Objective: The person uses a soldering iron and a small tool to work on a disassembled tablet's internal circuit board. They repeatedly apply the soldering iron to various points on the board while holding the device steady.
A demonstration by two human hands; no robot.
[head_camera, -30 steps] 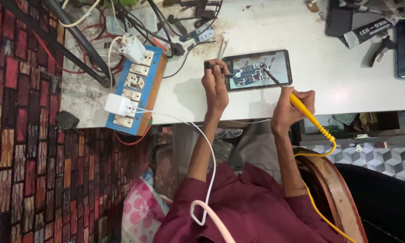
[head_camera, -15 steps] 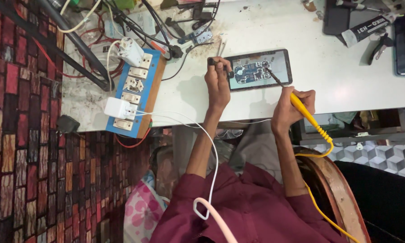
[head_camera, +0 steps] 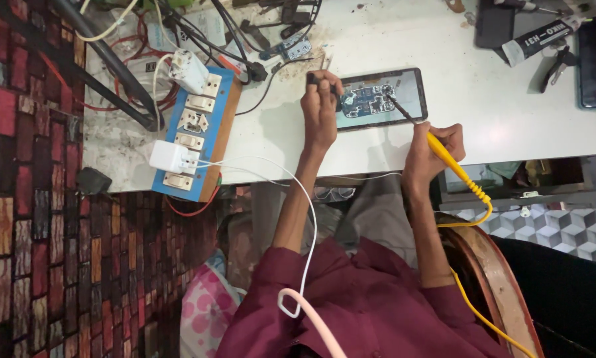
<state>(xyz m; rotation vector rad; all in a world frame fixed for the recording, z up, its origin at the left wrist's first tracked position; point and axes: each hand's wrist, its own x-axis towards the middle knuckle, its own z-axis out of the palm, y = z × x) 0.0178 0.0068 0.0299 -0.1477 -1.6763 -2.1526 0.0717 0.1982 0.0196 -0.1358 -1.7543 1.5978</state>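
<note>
Two hands of mine are busy over an opened phone [head_camera: 377, 99] that lies flat on the white table [head_camera: 496, 106], near its front edge. My left hand [head_camera: 321, 109] rests on the phone's left end, fingers pressed together around a small dark tool. My right hand [head_camera: 430, 149] pinches a yellow soldering iron [head_camera: 437, 142], and its dark tip touches the circuit board inside the phone. A yellow cord [head_camera: 473, 199] runs from the iron back past my arm. Off to the left sits a blue power strip [head_camera: 192, 132] with white chargers plugged in.
</note>
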